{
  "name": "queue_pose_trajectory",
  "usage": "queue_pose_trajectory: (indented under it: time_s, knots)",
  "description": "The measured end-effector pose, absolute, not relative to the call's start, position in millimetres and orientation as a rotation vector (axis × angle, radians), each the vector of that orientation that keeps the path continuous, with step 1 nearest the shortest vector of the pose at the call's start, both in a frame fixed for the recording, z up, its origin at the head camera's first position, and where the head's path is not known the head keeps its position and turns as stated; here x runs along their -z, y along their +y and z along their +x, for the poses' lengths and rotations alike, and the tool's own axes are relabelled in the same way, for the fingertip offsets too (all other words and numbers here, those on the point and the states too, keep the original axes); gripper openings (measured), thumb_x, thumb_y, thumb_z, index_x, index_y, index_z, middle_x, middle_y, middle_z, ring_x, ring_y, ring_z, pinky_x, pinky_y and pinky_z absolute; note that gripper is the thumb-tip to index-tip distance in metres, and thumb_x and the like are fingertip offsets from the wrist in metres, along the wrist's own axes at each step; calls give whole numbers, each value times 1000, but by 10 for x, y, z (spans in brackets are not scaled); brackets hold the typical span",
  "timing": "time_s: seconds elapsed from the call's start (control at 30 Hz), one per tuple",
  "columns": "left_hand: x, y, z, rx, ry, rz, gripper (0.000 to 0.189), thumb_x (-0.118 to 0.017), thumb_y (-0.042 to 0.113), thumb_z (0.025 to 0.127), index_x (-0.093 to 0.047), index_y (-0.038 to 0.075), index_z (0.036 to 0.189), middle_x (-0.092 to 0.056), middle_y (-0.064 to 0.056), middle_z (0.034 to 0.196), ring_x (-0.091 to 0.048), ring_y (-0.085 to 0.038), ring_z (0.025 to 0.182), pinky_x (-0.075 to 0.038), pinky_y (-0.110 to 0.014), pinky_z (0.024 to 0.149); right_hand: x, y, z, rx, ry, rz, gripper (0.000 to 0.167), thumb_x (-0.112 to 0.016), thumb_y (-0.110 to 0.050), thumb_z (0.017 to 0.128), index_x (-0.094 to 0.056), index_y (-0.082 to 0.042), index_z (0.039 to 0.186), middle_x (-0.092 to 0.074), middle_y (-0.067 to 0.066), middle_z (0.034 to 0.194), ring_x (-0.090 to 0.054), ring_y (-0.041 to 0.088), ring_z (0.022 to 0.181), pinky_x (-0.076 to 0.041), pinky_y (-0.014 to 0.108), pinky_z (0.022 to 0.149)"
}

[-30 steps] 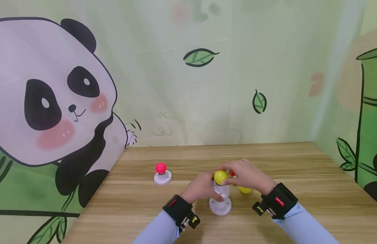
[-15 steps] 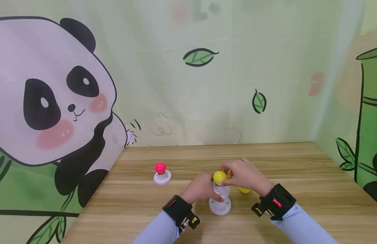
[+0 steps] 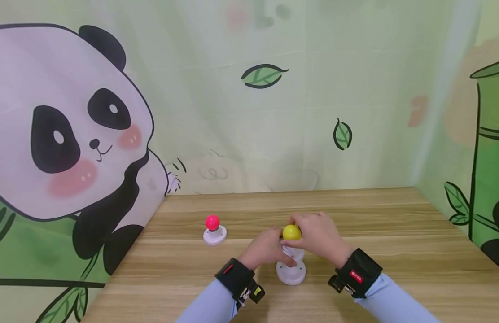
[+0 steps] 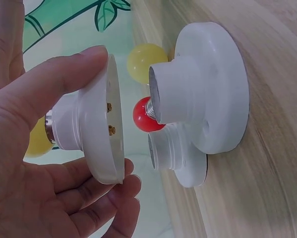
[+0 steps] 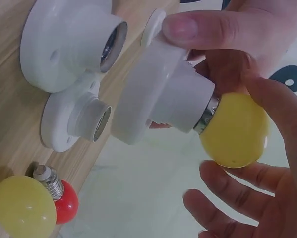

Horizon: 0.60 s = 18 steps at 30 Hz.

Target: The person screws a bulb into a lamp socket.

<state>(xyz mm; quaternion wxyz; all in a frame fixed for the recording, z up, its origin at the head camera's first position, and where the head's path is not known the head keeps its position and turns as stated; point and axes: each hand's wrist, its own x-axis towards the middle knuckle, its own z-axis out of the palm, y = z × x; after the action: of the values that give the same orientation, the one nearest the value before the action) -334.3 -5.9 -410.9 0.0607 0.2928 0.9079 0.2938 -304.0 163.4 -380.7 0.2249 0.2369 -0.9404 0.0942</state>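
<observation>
My left hand (image 3: 267, 246) grips a white lamp holder (image 4: 101, 124) by its round base, thumb on one side and fingers on the other. A yellow bulb (image 3: 291, 232) sits in that holder, part of its metal screw base (image 5: 207, 116) showing at the socket's mouth. My right hand (image 3: 320, 233) has its thumb and fingers around the yellow bulb. Beyond the held holder's base, on the table, stand a near lamp holder (image 4: 180, 89) and a smaller-looking one (image 5: 74, 114), both with bare sockets.
A loose yellow bulb (image 5: 24, 206) and a loose red bulb (image 5: 66, 201) lie together on the wooden table (image 3: 152, 278). Farther back on the left, a pinkish-red bulb (image 3: 212, 222) stands in a white lamp holder (image 3: 215, 236). A panda-printed cloth (image 3: 217, 112) hangs behind the table.
My right hand has turned and shifted slightly left around the yellow bulb, now covering the loose bulbs in the head view. My left hand and the lamp holder stay nearly still.
</observation>
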Motion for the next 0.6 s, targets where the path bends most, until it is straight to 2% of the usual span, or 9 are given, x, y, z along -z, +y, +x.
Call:
queue_pose_trajectory:
  time_s: [0.2,0.33,0.43,0.6]
  knots:
    - [4109,-57,-3337,-886,2743,896,51,-92,27,58,-67,18,102,-67,6,95,-59,-7,80,-49,-24,70,3806,1638,-3041,-262,-2591,664,48,-75,-60,72,-62,-17,89,-54,-14,67,-44,4,57,-36,23,58]
    - [4105,-56,-3330,-866,2752,906,54,-92,28,59,-67,17,105,-68,6,97,-60,-7,81,-50,-24,71,3794,1677,-3054,-309,-2614,736,44,-76,-54,75,-63,-17,95,-58,-14,73,-46,2,61,-38,21,58]
    - [4103,-57,-3323,-849,2762,906,57,-92,29,60,-66,16,109,-68,4,101,-61,-8,85,-50,-25,74,3775,1725,-3064,-362,-2664,818,39,-76,-45,79,-65,-17,104,-66,-10,87,-54,4,69,-44,22,63]
    - [4090,-54,-3299,-849,2769,868,67,-92,30,60,-63,14,119,-68,2,110,-61,-11,92,-51,-29,80,3733,1811,-3068,-487,-2709,981,42,-75,-32,83,-64,-18,120,-68,-1,117,-65,13,97,-53,33,82]
